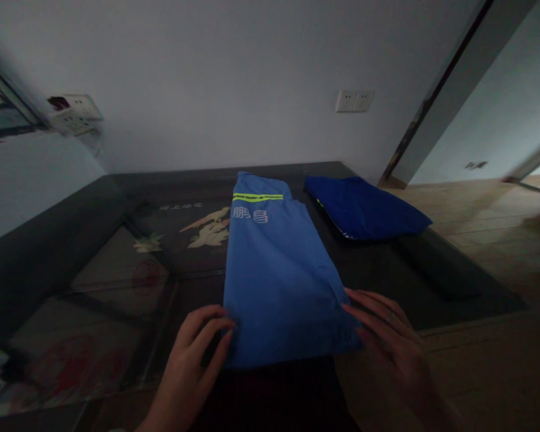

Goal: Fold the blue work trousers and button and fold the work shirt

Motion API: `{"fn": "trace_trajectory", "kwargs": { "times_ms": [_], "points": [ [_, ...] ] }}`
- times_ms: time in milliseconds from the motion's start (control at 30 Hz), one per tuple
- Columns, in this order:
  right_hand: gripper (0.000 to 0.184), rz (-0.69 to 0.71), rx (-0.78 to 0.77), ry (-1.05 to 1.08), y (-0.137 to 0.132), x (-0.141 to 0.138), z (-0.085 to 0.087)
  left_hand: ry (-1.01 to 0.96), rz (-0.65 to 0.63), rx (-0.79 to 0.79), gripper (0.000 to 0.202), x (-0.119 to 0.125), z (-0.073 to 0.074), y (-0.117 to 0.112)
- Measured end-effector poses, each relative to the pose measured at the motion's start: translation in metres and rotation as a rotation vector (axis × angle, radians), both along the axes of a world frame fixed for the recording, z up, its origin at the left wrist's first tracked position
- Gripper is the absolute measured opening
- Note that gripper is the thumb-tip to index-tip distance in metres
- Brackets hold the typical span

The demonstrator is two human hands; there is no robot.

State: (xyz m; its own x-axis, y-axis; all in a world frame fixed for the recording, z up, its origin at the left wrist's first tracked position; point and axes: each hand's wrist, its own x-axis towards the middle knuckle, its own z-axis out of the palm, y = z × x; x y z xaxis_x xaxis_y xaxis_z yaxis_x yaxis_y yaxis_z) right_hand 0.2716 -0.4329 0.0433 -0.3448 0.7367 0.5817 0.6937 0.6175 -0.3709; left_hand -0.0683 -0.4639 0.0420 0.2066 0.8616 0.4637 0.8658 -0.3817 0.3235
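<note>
A folded light-blue work garment (279, 270) lies lengthwise in front of me, with a yellow-green stripe across its far part and pale printed characters below that. At its near left edge, my left hand (198, 348) has thumb and forefinger closed together on the cloth. My right hand (389, 333) is at the near right edge, fingers stretched out and apart, fingertips touching the fabric. A ring shows on one of its fingers. The garment's underside is hidden.
The dark glossy table (198, 279) carries printed flowers and red round patterns. A darker blue folded item (369, 207) lies to the right. Wall sockets (354, 101) are behind, and a power strip (74, 117) hangs at left. Wooden floor (468, 207) runs along the right.
</note>
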Motion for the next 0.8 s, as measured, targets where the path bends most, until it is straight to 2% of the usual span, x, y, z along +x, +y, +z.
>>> {"fn": "trace_trajectory", "kwargs": {
  "times_ms": [67, 167, 267, 367, 500, 700, 767, 800],
  "points": [
    [0.033, 0.019, -0.002, -0.077, 0.009, -0.011, 0.0, 0.107, -0.087, 0.014, 0.029, 0.003, -0.004, 0.015],
    [0.039, 0.036, -0.058, -0.271, 0.024, -0.017, -0.016, 0.299, -0.196, -0.038, 0.045, 0.001, -0.017, 0.028],
    [0.046, -0.011, -0.147, -0.375, 0.033, -0.012, -0.037, 0.386, -0.2, -0.112, 0.052, -0.004, -0.027, 0.028],
    [0.049, -0.036, -0.214, -0.383, 0.033, -0.004, -0.046, 0.403, -0.197, -0.172, 0.054, -0.004, -0.025, 0.025],
    [0.05, -0.011, -0.246, -0.375, 0.032, 0.0, -0.045, 0.411, -0.221, -0.196, 0.052, -0.002, -0.019, 0.025],
    [0.05, 0.035, -0.332, -0.333, 0.035, 0.003, -0.04, 0.337, -0.206, -0.166, 0.052, -0.002, -0.023, 0.024],
    [0.048, 0.067, -0.352, -0.272, 0.038, 0.004, -0.03, 0.297, -0.215, -0.172, 0.052, -0.003, -0.012, 0.028],
    [0.046, 0.076, -0.343, -0.223, 0.042, 0.004, -0.022, 0.27, -0.225, -0.176, 0.053, -0.002, -0.002, 0.032]
  ]
}}
